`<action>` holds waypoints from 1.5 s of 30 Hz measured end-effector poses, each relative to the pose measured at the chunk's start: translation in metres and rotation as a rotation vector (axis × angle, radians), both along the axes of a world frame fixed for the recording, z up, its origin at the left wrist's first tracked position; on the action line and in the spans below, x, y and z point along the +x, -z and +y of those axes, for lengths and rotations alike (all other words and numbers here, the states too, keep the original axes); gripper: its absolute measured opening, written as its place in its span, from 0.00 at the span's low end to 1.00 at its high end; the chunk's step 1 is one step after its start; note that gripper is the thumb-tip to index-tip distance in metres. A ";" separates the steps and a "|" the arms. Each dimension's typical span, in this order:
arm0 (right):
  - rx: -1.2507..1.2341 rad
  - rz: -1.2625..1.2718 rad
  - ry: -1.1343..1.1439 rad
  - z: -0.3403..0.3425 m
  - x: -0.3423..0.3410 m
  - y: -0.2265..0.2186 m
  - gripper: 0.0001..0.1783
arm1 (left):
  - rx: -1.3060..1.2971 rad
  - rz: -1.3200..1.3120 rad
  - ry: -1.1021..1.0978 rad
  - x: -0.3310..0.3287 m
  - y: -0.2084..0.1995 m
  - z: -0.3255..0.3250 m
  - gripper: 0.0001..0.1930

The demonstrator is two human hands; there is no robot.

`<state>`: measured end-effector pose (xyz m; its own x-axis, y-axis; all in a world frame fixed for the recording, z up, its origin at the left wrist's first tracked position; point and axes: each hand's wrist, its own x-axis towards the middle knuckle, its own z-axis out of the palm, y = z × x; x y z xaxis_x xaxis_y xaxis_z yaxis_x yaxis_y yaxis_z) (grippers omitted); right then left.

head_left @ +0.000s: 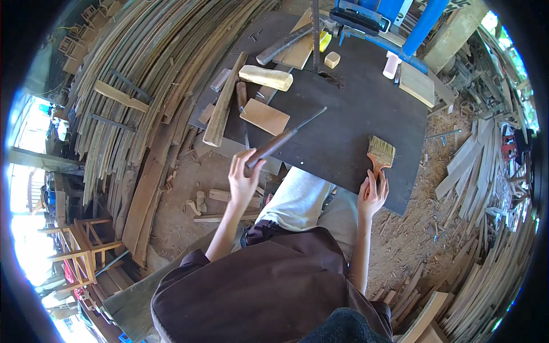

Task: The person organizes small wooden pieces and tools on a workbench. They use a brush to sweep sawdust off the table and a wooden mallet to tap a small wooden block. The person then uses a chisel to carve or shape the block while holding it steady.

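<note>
My left hand (245, 174) is closed round a wooden-handled tool (274, 146) with a thin metal shaft. Its tip points away from me over the dark worktable (343, 131); whether it is a chisel or a file I cannot make out. At the table's near right edge, my right hand (373, 194) grips a flat paintbrush (380, 157) by the handle, bristles pointing away. Beyond my left hand lie a rectangular wood block (265, 116), a long wood strip (225, 103), a second wooden-handled tool (242, 97) and a pale shaped wood piece (266, 78).
An upright saw blade (315, 40) passes down to a slot in the tabletop, beside a blue machine frame (423, 28). A small wood cube (331, 59) and a pale board (416, 84) lie farther back. Long planks (143, 63) are stacked at left; wood strips (469, 154) pile up at right.
</note>
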<state>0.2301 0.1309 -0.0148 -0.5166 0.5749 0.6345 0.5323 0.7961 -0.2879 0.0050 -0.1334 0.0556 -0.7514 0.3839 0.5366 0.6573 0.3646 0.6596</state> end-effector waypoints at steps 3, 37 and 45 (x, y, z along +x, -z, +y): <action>0.004 -0.002 0.023 0.000 0.001 0.002 0.15 | 0.036 -0.320 0.005 0.023 0.024 0.019 0.18; -0.721 0.722 -0.687 -0.060 0.016 -0.159 0.10 | -0.485 -0.122 -0.163 -0.103 -0.016 -0.038 0.33; -0.840 0.713 -0.541 -0.053 0.013 -0.166 0.15 | -0.767 -0.023 -0.265 -0.105 0.032 -0.031 0.32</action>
